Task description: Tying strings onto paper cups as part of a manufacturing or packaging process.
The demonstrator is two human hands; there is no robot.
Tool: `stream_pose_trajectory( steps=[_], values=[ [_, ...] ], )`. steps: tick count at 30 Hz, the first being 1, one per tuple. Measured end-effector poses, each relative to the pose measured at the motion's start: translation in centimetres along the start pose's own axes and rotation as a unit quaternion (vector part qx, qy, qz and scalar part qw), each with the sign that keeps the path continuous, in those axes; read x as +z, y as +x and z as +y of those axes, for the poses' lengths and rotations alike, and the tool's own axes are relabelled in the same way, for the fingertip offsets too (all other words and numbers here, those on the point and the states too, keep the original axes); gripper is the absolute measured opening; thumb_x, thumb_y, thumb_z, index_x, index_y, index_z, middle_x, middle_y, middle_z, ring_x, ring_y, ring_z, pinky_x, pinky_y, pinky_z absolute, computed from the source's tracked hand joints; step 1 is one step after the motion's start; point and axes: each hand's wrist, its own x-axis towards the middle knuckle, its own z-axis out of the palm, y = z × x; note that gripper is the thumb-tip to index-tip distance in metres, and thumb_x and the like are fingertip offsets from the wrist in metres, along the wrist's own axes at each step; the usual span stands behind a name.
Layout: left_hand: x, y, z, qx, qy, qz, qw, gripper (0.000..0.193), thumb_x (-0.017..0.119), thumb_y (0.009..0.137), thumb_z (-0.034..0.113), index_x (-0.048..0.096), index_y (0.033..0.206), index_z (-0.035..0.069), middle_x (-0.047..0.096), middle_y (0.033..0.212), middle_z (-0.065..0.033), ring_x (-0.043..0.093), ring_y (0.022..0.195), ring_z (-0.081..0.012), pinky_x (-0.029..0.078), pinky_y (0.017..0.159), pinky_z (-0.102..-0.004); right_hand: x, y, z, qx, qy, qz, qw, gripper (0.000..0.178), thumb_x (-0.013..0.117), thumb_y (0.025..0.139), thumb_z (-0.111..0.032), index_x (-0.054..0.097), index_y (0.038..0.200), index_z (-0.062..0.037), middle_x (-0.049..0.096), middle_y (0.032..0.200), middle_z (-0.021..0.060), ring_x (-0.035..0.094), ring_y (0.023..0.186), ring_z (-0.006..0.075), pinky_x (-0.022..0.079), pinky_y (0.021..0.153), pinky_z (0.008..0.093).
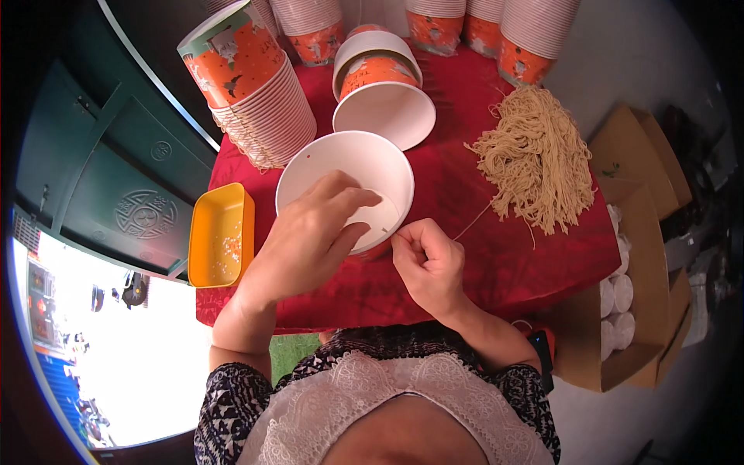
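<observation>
Bucket (381, 167), white inside, sits on the red-clothed desk (496, 271), mouth toward us. Our left hand (314, 221) dips inside, thumb and fingers parted. Our right hand (430, 260), curled beside it, seemingly pinches string (474, 222) trailing from the tan bundle (539, 163); fingertips partly hidden.

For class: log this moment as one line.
left hand: partly inside white-lined tub | right hand: curled at tub rim, beige strand leading to it | strand heap: on red cloth
</observation>
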Motion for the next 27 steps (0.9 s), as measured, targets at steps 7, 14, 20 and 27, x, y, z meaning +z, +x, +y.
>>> stream_pose_trajectory(
  steps=[7,14,20,27],
  values=[
    [0.6,2.0,-2.2,0.094,-0.038,-0.123,0.987,0.016,0.065,0.083,0.004,0.068,0.098,0.000,0.064,0.094,-0.0146,0.062,0.089,-0.0357,0.049,0.078,-0.0434,0.0,0.1,0.4,-0.013,-0.011,-0.016,1.000,0.011,0.066,0.086,0.006,0.057,0.085,-0.0003,0.058,0.062,0.0038,0.055,0.053,0.0070,0.044,0.049,0.0248],
    [0.0,1.2,-1.1,-0.086,-0.115,-0.079,0.987,0.004,0.062,0.081,0.001,0.063,0.080,-0.003,0.065,0.081,-0.0104,0.060,0.070,-0.0203,0.046,0.064,-0.0323,-0.9,-0.6,0.5,0.009,-0.005,-0.048,0.999,0.008,0.067,0.087,0.003,0.061,0.092,0.0013,0.065,0.074,0.0101,0.065,0.063,0.0135,0.048,0.053,0.0279],
    [0.4,0.3,-0.8,-0.115,-0.301,-0.033,0.946,0.010,0.061,0.082,-0.002,0.058,0.073,-0.002,0.065,0.085,-0.0072,0.056,0.073,-0.0079,0.044,0.062,-0.0235,-0.9,-0.9,0.8,-0.006,-0.012,-0.066,0.998,0.006,0.066,0.087,0.004,0.062,0.091,0.0026,0.065,0.078,0.0135,0.066,0.066,0.0202,0.050,0.057,0.0300],
    [0.6,1.4,-0.4,-0.192,-0.432,-0.081,0.878,0.013,0.061,0.090,-0.002,0.064,0.077,-0.001,0.065,0.080,-0.0025,0.053,0.062,-0.0033,0.040,0.051,-0.0190,-0.6,-0.6,1.0,-0.048,-0.005,-0.057,0.997,0.003,0.064,0.090,0.001,0.062,0.091,0.0029,0.062,0.074,0.0063,0.056,0.062,0.0090,0.044,0.055,0.0246]
  ],
)
